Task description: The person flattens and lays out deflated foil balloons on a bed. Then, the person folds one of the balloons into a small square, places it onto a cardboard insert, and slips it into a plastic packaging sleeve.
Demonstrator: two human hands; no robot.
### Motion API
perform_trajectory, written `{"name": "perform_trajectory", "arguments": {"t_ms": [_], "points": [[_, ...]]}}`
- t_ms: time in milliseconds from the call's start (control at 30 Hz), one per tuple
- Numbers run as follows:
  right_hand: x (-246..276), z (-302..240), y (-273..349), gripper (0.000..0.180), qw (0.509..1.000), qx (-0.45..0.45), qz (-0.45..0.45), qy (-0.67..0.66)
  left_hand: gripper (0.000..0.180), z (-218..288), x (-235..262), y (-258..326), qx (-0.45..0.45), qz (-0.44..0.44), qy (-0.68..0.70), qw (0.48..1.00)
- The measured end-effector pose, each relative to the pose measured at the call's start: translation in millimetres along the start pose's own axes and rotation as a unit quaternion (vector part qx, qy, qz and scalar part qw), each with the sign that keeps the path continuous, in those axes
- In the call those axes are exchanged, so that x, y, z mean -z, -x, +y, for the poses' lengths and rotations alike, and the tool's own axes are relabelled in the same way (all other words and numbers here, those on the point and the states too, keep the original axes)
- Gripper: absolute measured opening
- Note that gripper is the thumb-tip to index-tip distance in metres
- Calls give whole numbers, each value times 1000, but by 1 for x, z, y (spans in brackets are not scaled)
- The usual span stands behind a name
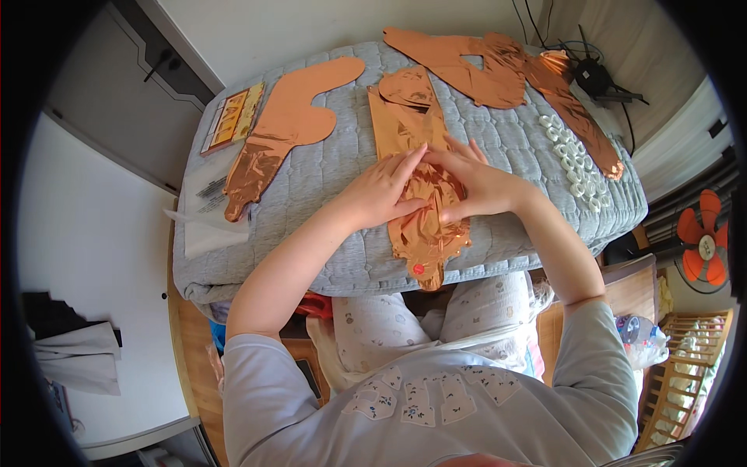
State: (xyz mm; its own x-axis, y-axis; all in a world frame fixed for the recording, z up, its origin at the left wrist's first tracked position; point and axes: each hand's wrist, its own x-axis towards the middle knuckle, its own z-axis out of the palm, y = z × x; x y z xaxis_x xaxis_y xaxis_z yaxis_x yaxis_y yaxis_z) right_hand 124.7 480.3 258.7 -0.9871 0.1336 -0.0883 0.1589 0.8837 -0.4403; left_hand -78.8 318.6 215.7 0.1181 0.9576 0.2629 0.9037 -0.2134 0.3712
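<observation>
A flat copper-coloured foil balloon (pixel 436 253) lies crumpled on the quilted grey surface right in front of me. A small red spot marks its near end, close to the tab. My left hand (pixel 377 191) rests on the foil with fingers stretched out and thumb apart. My right hand (pixel 486 185) lies on it from the other side, fingers spread. The fingertips of both hands meet or overlap near the balloon's middle. Left of it is another flat copper balloon (pixel 292 117) with a curved outline. More copper foil balloons (pixel 482 66) lie at the back right.
Small white loops (pixel 576 159) cluster at the right. A clear plastic sheet (pixel 214 229) and a yellow-red printed packet (pixel 233 117) lie at the left edge. A black device with antennas (pixel 595 78) and cables sits at the far right corner; an orange-bladed fan (pixel 704 245) stands beyond.
</observation>
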Motion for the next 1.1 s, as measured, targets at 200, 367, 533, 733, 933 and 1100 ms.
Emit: {"name": "perform_trajectory", "arguments": {"t_ms": [200, 367, 533, 733, 933, 1100], "points": [[-10, 35, 3, 57, 990, 9, 144, 7, 91, 1, 2, 0, -3, 1, 35, 999], [-14, 29, 0, 51, 975, 21, 156, 159, 81, 5, 5, 0, -14, 21, 54, 998], [-11, 29, 3, 40, 980, 57, 168, 88, 69, 3, 3, 1, -13, -15, 12, 1000], [-16, 17, 31, 40, 981, 115, 140, 75, 63, 14, 6, 13, -29, -62, 7, 998], [-20, -6, 62, 57, 982, 144, 101, 74, 64, 32, 7, 27, -27, -71, 24, 997], [-33, -10, 60, 52, 960, 204, 169, 90, 66, 43, 3, 35, -26, -66, 9, 997]]}}
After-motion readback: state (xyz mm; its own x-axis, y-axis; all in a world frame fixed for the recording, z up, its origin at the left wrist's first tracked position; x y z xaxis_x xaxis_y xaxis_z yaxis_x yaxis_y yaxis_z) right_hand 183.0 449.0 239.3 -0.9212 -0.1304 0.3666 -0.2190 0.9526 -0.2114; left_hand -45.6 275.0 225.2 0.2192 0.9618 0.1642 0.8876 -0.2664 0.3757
